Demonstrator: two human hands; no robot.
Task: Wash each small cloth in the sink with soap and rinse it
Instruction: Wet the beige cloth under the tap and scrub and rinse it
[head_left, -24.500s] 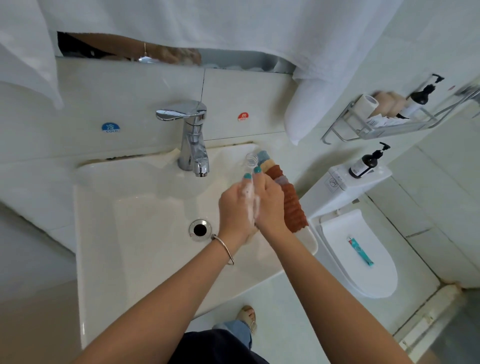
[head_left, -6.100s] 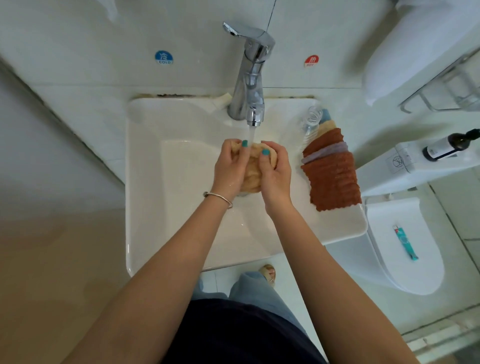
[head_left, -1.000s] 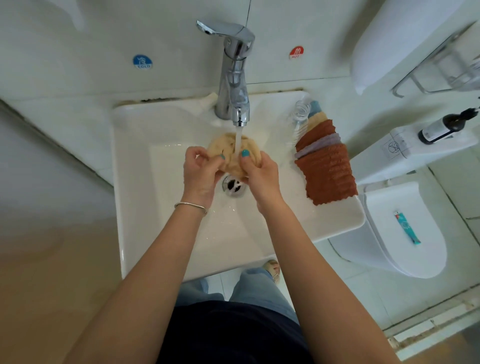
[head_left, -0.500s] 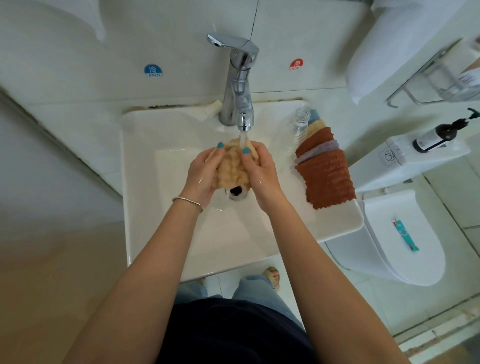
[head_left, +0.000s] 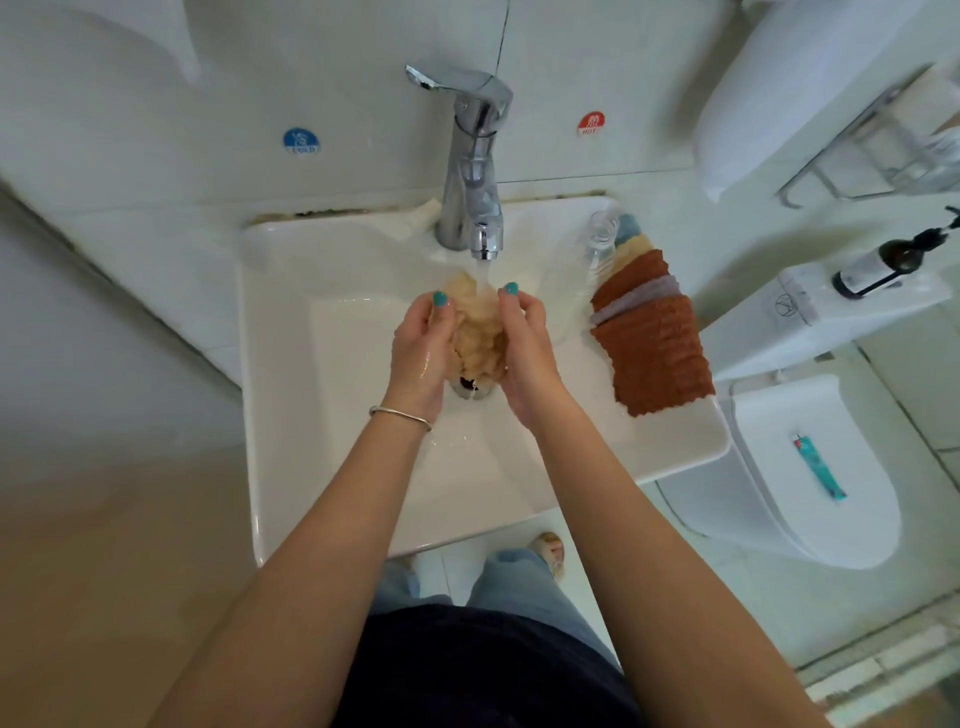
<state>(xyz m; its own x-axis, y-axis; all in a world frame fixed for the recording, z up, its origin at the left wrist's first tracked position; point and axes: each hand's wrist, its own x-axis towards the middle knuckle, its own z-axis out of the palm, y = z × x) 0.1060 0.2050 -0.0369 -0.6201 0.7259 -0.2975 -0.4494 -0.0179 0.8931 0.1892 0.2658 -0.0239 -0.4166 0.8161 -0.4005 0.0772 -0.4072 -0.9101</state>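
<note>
Beneath the chrome faucet (head_left: 475, 156), in its running stream and above the drain of the white sink (head_left: 291, 395), a bunched tan cloth (head_left: 478, 332) is clasped between the left hand (head_left: 423, 345) and the right hand (head_left: 524, 345), the fingers of each curled round its sides. To the faucet's right, a row of rust-brown and pale folded cloths (head_left: 649, 332) lies on the sink rim. Probable faults: a loosened grasp could drop the wet cloth onto the drain, and deflected water could splash the folded cloths.

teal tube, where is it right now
In the head view the teal tube lies at the right, flat on the closed toilet lid, beyond the sink's right edge and below the dark pump bottle.
</note>
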